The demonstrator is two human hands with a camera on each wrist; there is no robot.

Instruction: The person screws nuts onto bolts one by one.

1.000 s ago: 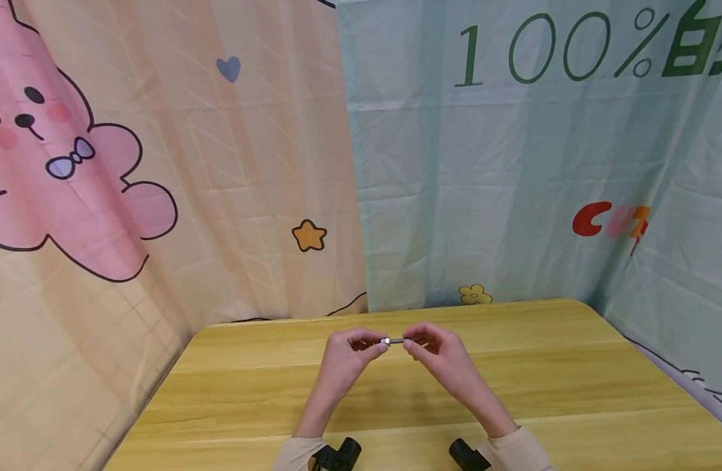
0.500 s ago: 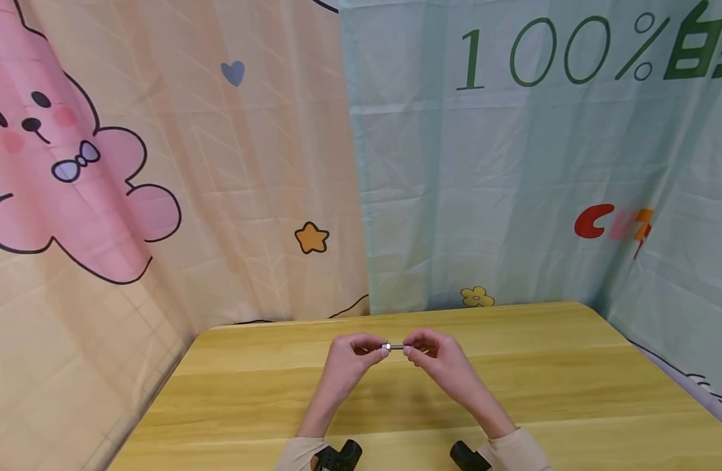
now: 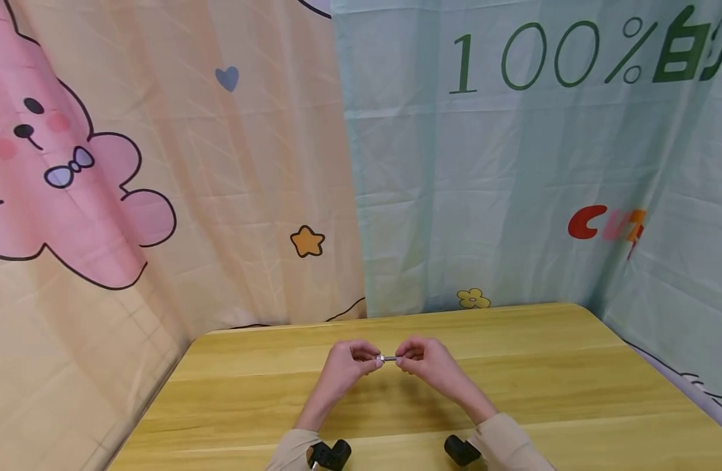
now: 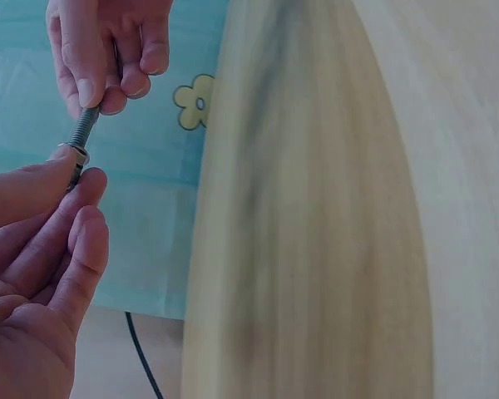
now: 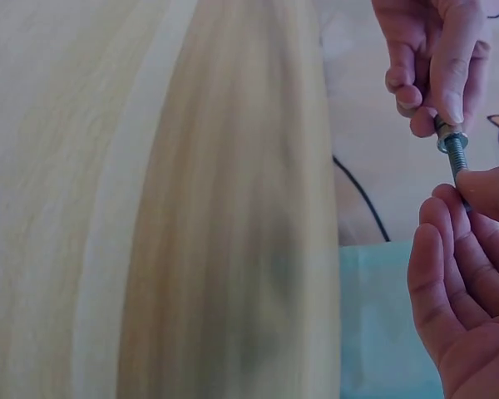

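A small metal bolt point(image 3: 390, 358) is held level between both hands above the table. My left hand point(image 3: 345, 362) pinches its thicker left end between thumb and fingertips. My right hand point(image 3: 428, 360) grips the far tip of the threaded shank the same way. Close up in the left wrist view, the bare thread of the bolt point(image 4: 84, 129) shows between the hands. A ring like a washer or flange point(image 5: 453, 142) sits on the shank beside the left fingertips. The left fingers partly cover the thicker end, so its shape is unclear.
The wooden table point(image 3: 249, 392) spreads under both hands. Printed curtains point(image 3: 266, 163) hang behind it and at both sides. A dark wrist camera point(image 3: 331, 454) is strapped at the left cuff, another dark camera point(image 3: 461, 450) at the right.
Both hands have come slightly lower and nearer in the head view, the bolt staying between them. The exposed length of shank looks about the same. The head view has shifted a little.
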